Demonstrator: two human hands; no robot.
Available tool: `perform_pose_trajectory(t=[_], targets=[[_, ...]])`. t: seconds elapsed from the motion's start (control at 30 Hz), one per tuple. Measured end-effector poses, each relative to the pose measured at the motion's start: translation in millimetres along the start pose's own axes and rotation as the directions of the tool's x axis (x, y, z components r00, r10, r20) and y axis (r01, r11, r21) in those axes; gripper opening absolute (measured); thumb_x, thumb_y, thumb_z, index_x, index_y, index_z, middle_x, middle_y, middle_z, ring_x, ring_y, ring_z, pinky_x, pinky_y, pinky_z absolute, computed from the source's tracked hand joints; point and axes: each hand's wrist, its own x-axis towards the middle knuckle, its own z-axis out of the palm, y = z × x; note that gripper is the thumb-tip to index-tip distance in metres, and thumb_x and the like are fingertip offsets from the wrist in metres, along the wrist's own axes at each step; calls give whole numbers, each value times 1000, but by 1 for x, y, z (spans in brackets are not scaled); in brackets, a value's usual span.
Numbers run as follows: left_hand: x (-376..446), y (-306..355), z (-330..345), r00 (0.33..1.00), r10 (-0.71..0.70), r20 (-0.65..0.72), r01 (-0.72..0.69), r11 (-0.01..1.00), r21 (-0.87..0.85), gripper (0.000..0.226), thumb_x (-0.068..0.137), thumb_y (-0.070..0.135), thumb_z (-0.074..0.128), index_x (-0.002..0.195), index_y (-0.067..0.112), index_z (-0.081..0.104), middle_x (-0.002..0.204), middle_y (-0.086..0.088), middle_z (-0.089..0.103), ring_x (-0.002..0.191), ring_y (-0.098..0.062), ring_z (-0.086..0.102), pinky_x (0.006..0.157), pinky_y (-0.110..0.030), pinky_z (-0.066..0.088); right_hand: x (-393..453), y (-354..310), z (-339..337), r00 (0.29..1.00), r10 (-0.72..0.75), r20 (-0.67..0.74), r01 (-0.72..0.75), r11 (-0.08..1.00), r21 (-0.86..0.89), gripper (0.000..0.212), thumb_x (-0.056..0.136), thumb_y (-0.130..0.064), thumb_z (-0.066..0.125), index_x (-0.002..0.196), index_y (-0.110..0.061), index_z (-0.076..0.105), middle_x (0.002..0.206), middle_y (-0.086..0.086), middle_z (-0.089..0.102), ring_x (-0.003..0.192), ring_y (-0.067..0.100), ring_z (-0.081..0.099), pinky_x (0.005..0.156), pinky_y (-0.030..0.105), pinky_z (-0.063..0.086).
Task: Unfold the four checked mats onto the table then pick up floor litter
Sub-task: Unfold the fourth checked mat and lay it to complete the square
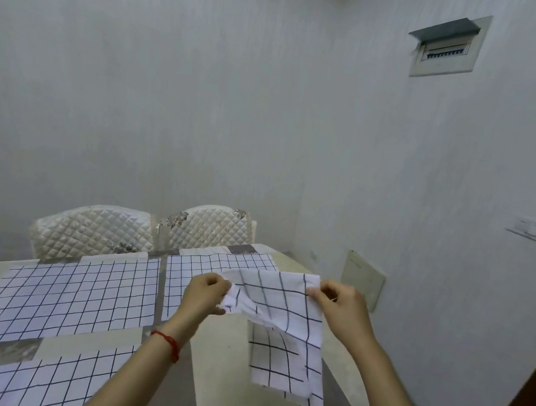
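Left: three checked mats lie flat on the counter (pixel 221 346): one at the near left edge (pixel 43 374), one behind it (pixel 68 294), and a far mat (pixel 217 263) before two quilted chairs (pixel 144 233). Centre: the left hand (pixel 205 295), a red thread (pixel 167 342) at its wrist, has its grip closed on a bunched corner of the fourth mat (pixel 283 330). Right: the right hand (pixel 340 304) pinches the opposite upper corner between thumb and fingers. The fourth mat hangs between the hands, still partly folded, its lower part drooping above the bare near-right quarter of the counter; whether the hem touches the surface cannot be told.

The step in hand appears to be opening the last mat. To do it well, the hands would likely draw apart until the top edge is taut, let the remaining fold drop out, then lower the cloth from its near edge outward onto the open quarter, squared with its neighbours and leaving a similar gap. No containers are visible; the floor and any litter lie out of view.
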Motion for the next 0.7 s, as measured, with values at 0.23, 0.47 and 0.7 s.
perform_pose_trajectory(t=[0.23,0.47,0.7], targets=[[3,-13,-1,981,190,33,-177,819,546,22,82,21,61,103,16,62,101,-2,65,97,-18,58,74,-25,44,19,-19,-5,993,-122,-1,119,975,-186,18,87,-26,58,70,-22,63,59,-5,56,63,17,51,60,29,40],[-8,23,40,801,475,365,-590,731,343,32,77,25,69,108,19,64,107,7,64,99,-4,55,90,-23,42,20,-35,4,948,-222,228,274,935,-225,10,83,-26,62,85,-21,70,76,-5,68,74,16,58,74,35,47],[7,36,26,887,421,189,-450,880,150,32,83,15,62,53,18,55,49,11,48,49,1,42,51,-14,34,10,-3,-22,983,3,186,6,999,-49,13,76,-23,70,63,-20,68,61,-7,61,60,2,52,62,19,41]])
